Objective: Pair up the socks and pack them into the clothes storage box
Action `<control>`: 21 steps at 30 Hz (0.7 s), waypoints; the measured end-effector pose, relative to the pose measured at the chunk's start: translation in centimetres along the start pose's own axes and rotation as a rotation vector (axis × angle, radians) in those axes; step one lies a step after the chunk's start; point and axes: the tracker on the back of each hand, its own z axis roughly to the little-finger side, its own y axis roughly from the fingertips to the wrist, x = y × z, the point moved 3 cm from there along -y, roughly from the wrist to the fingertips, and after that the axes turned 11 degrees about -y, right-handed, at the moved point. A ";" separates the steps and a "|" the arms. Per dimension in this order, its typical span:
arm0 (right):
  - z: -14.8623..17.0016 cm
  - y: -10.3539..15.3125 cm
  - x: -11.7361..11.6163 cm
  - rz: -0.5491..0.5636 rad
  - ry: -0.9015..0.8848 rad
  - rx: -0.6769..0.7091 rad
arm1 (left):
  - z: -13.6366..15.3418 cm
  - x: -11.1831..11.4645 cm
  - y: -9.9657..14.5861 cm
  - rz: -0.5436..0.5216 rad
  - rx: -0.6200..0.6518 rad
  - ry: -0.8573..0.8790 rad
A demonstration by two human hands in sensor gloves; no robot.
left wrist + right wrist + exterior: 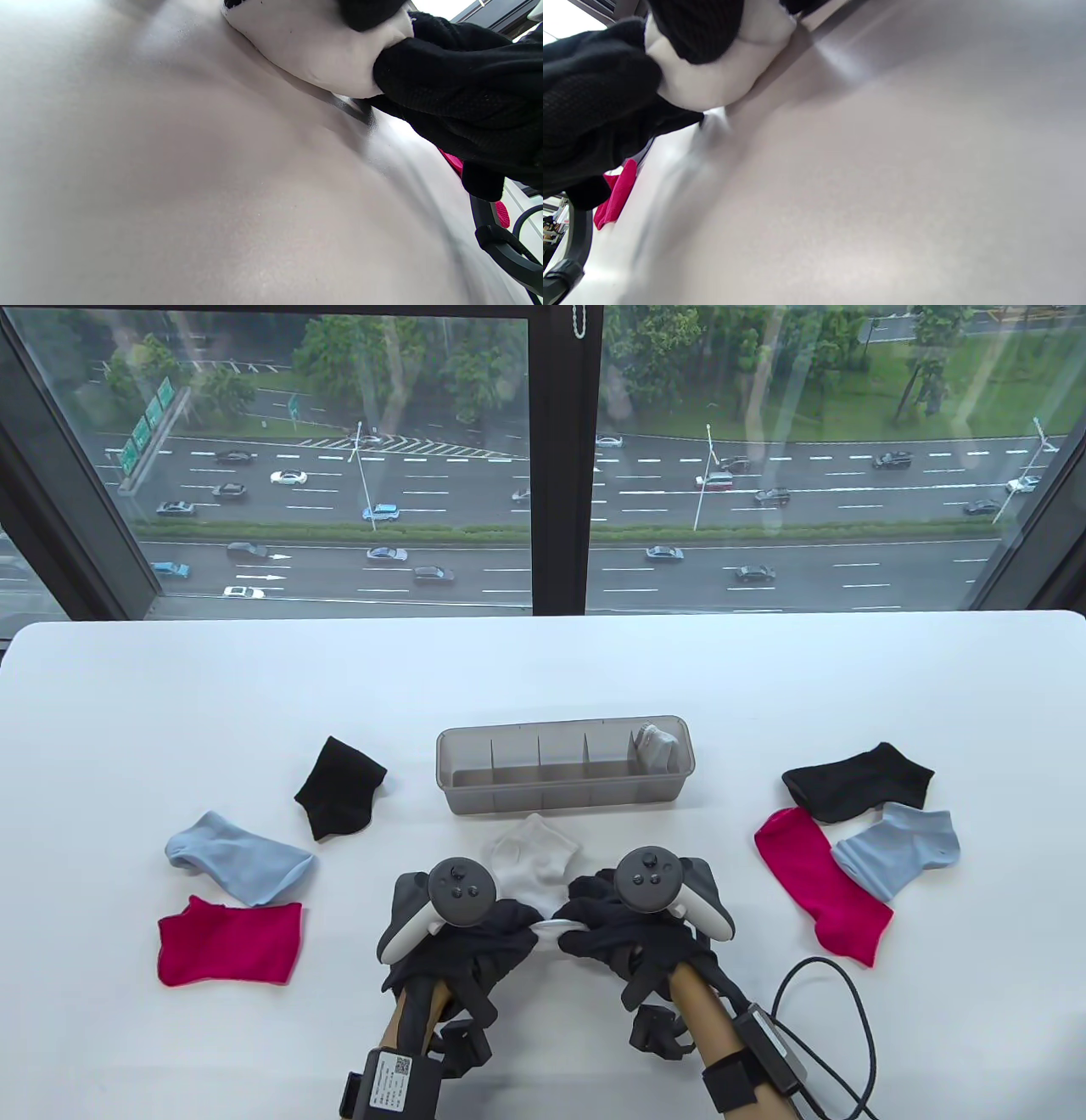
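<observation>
Nearest, at 6 o'clock, left hand (462,929) and right hand (632,929) each pinch the white sock (533,857). Six loose socks flank them on the desk (543,678). Beyond, the storage box (566,766) holds one white bundle (655,746), rightmost compartment.

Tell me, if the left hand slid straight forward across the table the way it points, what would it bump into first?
Probably the white sock that the left hand is already gripping together with the right hand; it stretches ahead of the fingers. Beyond it stands the grey storage box. Depth is hard to judge.
</observation>
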 end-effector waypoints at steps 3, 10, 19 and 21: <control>0.0 -0.2 -0.4 -0.023 -0.010 -0.019 | -1.1 0.0 0.0 -0.030 -0.037 -0.145; -0.1 0.3 -0.1 0.115 0.018 0.034 | -0.7 -0.1 0.2 -0.097 -0.069 -0.094; -0.4 0.1 -0.4 0.128 0.100 0.029 | -0.3 -0.2 0.2 -0.094 -0.078 -0.012; -0.2 0.0 -0.6 0.092 0.054 0.011 | -0.4 0.1 0.2 -0.088 -0.076 -0.042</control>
